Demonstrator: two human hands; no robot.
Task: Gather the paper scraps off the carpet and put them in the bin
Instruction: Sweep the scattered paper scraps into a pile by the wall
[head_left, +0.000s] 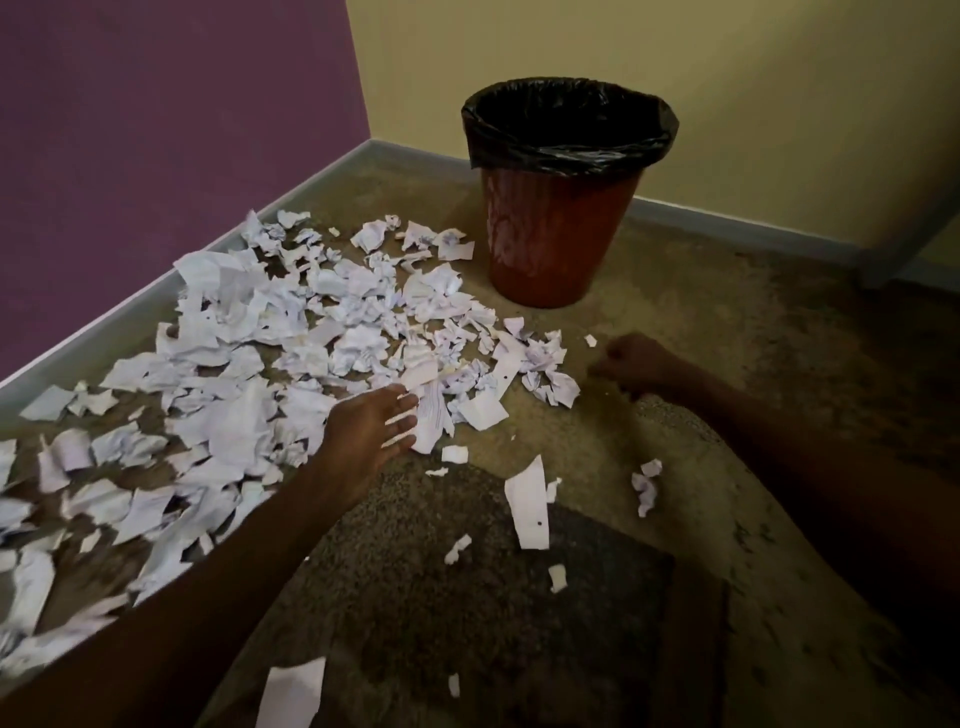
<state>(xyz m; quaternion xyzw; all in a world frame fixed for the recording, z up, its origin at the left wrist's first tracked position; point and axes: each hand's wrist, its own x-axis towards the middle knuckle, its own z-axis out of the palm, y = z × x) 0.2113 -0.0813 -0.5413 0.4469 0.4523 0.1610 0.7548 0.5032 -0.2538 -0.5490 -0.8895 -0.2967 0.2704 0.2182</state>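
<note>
Gathering barely begun, judging by paper scraps strewn thick over the carpet along the purple-wall edge. Left hand spread flat, fingers straight, over the pile's near fringe. Right hand curled on the carpet nearby; contents impossible to tell. Next: raking scraps together, lifting toward the lined bin near the corner. Bin's inside hidden.

Scraps cut off at left edge, blurred there. Bin interior dark, contents unreadable. Writing on paper too small to read. Right hand fingers curled under, contents hidden.
</note>
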